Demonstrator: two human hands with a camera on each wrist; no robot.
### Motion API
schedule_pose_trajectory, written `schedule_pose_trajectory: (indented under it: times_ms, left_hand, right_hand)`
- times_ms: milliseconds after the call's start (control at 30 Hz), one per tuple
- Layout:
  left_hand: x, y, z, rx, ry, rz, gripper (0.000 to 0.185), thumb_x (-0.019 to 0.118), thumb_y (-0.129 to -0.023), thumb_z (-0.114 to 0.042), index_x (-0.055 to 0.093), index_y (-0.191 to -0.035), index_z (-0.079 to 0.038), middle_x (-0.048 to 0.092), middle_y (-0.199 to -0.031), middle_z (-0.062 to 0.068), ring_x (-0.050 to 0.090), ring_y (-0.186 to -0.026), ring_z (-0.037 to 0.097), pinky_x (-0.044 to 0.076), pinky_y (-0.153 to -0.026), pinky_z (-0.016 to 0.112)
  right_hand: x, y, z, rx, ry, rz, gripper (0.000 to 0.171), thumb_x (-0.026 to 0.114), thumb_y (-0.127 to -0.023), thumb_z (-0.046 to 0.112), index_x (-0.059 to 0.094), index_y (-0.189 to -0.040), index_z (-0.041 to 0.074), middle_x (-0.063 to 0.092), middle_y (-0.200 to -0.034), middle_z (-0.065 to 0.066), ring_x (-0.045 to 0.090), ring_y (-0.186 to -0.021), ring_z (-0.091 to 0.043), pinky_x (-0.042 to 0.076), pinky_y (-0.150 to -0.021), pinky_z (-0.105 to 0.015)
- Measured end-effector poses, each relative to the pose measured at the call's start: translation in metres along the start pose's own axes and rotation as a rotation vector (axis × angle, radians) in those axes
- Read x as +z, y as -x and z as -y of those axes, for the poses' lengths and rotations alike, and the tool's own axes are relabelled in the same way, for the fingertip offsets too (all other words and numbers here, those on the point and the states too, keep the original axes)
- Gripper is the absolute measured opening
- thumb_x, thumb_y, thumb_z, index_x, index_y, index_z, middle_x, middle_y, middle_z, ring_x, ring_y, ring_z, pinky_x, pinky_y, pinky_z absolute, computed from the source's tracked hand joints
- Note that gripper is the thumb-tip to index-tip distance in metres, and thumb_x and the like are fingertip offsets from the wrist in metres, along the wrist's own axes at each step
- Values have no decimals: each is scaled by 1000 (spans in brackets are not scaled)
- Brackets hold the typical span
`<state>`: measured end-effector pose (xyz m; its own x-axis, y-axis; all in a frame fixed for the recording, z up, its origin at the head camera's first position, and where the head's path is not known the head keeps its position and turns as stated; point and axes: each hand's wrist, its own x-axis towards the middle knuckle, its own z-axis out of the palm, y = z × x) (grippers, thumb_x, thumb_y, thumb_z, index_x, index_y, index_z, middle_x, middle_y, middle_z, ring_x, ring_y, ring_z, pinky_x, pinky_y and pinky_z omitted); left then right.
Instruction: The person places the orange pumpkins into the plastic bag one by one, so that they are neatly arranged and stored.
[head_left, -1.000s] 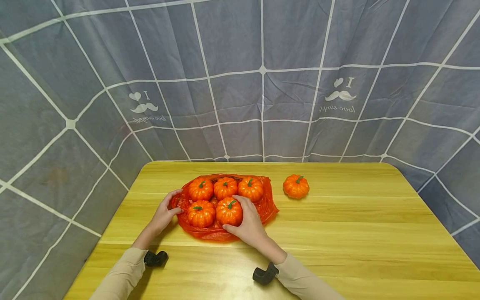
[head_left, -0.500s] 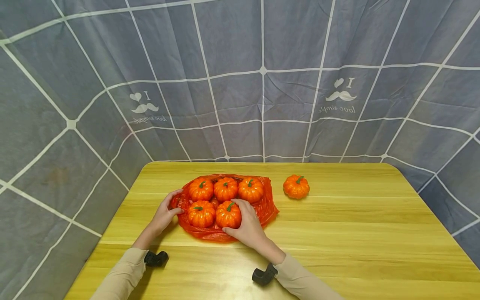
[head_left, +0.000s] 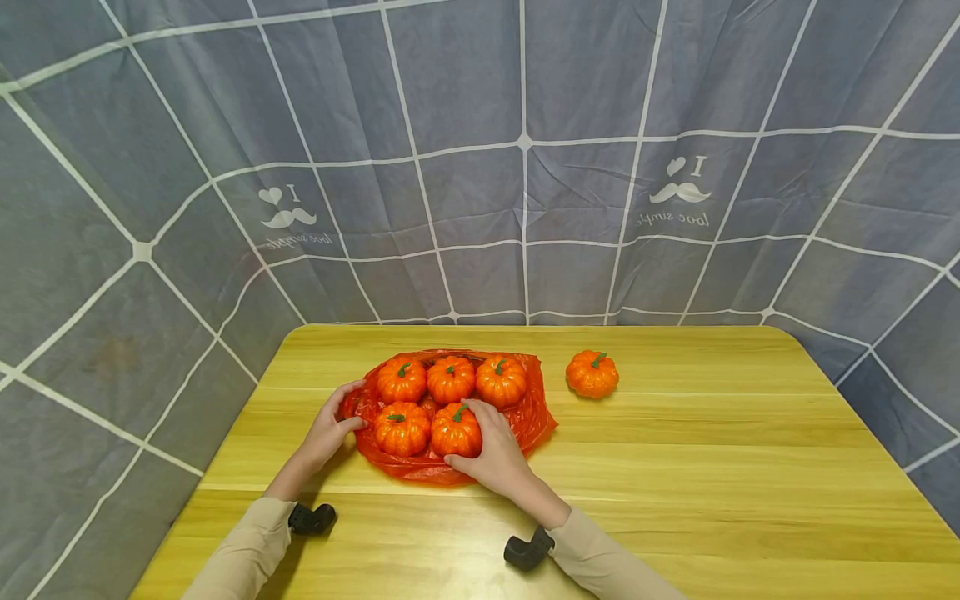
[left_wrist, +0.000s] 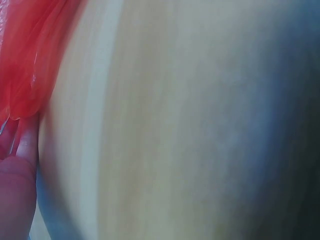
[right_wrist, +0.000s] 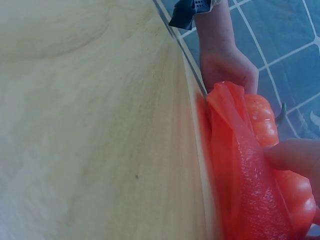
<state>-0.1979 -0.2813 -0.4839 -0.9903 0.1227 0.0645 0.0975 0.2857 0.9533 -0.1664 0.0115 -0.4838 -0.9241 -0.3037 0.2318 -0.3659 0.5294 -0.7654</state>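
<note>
A thin red plastic bag (head_left: pixel 536 415) lies spread on the table, with several small orange pumpkins on it in two rows. My right hand (head_left: pixel 497 454) grips the front right pumpkin (head_left: pixel 454 433), its fingers behind and its thumb in front. In the right wrist view the thumb (right_wrist: pixel 292 155) lies against that pumpkin, above the bag's front fold (right_wrist: pixel 250 185). My left hand (head_left: pixel 328 432) holds the bag's left edge between thumb and fingers. In the left wrist view only part of that hand (left_wrist: pixel 17 185) shows, under the red plastic (left_wrist: pixel 30 60).
One more orange pumpkin (head_left: pixel 592 373) with a green stem stands off the bag, to its right near the back. The wooden table (head_left: pixel 675 483) has rounded far corners. A grey-blue checked curtain (head_left: pixel 480 200) hangs behind it and along the sides.
My right hand has shifted slightly left and nearer, and the front right pumpkin has moved with it towards the neighbouring pumpkin. The left hand and the bag have stayed in place.
</note>
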Motion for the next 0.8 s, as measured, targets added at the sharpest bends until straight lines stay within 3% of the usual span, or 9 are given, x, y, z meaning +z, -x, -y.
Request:
schedule_pose_trajectory:
  times_ms: [533, 800]
  left_hand:
    - [1, 0, 1, 4, -9, -18, 65, 50, -83, 13, 30, -144, 5, 28, -151, 26, 32, -131, 34, 35, -90, 2]
    - [1, 0, 1, 15, -2, -13, 64, 52, -84, 12, 31, -144, 5, 28, -150, 26, 40, -117, 4, 37, -89, 3]
  right_hand:
    - [-9, 1, -4, -70, 7, -72, 77, 84, -69, 28, 48, -136, 12, 48, -139, -8, 44, -128, -31, 40, -104, -52]
    - [-19, 3, -9, -111, -12, -149, 73, 85, -69, 22, 51, -133, 9, 52, -134, -8, 46, -125, -31, 41, -102, -50]
